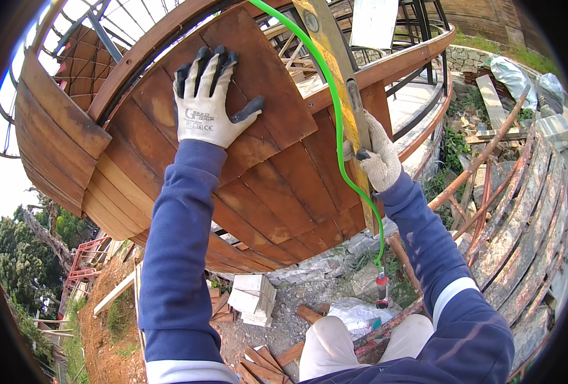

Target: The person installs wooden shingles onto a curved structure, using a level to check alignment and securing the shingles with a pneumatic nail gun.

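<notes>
My left hand [206, 105], in a white glove with dark fingertips, lies flat with fingers spread on a brown wooden panel [268, 70]. The panel is part of a curved wall of overlapping boards [277, 192]. My right hand [381, 153], also gloved, is closed around a long, worn yellow spirit level [341, 57]. The level slants down past the panel's right side, its top end cut off by the picture's edge. A bright green hose-like line [332, 83] hangs in front of the level. At its lower end is a red and metal fitting [382, 288].
A wooden rail [399, 61] with dark metal bars curves behind. Rusty pipes and weathered slats [521, 211] rise close on my right. Below lie a stack of pale tiles [252, 297], loose wood pieces [265, 365] and plastic sheeting [354, 313]. Rubble and planks [491, 102] fill the far right.
</notes>
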`<state>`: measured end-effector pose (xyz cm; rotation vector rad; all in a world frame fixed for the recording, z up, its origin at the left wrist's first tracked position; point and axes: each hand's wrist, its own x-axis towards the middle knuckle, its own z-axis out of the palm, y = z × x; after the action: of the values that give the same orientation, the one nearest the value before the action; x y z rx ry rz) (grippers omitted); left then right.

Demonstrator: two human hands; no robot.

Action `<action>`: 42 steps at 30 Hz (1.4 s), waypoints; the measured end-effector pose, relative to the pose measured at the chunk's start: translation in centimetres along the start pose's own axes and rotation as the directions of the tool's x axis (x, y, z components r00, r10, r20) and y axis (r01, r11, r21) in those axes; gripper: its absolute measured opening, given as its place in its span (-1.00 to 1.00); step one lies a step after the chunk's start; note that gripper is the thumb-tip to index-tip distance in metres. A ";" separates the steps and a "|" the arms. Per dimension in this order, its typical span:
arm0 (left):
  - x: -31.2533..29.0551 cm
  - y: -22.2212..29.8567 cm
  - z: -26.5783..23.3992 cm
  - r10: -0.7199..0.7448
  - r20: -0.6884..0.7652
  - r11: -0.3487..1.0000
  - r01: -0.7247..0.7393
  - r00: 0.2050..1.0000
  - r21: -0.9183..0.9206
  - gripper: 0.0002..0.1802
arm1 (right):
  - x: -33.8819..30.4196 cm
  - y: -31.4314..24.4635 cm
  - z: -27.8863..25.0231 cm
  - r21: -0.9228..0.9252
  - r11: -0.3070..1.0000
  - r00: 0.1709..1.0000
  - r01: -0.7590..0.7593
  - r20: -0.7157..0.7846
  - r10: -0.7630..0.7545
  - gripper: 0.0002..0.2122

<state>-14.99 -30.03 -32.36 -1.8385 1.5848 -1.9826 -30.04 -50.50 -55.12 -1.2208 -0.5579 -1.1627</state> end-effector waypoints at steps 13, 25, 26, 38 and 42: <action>-0.3 0.1 -0.1 0.015 -0.061 1.000 -0.016 0.998 -0.019 -0.20 | 3.3 1.7 -1.8 0.052 0.926 0.926 -0.374 0.081 0.369 -0.46; -0.2 0.2 0.0 0.027 -0.063 1.000 -0.027 0.998 -0.002 -0.23 | 4.1 0.6 0.2 0.105 0.885 0.889 -0.454 0.124 0.442 -0.50; -0.2 0.3 0.1 0.028 -0.064 1.000 -0.027 0.998 0.005 -0.23 | 4.1 0.4 0.3 0.089 0.884 0.886 -0.460 0.109 0.450 -0.49; -0.3 0.0 -0.2 0.030 -0.029 1.000 -0.030 0.999 -0.003 -0.19 | 4.1 0.4 0.5 0.085 0.868 0.872 -0.488 0.088 0.482 -0.51; -0.1 0.3 -0.2 0.031 -0.022 0.999 -0.031 0.999 -0.007 -0.16 | 4.1 0.8 0.3 0.072 0.886 0.888 -0.459 0.071 0.454 -0.57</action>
<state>-15.27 -29.96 -32.57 -1.7893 1.6180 -1.9931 -27.72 -51.86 -51.88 -1.2261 -0.3279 -0.6998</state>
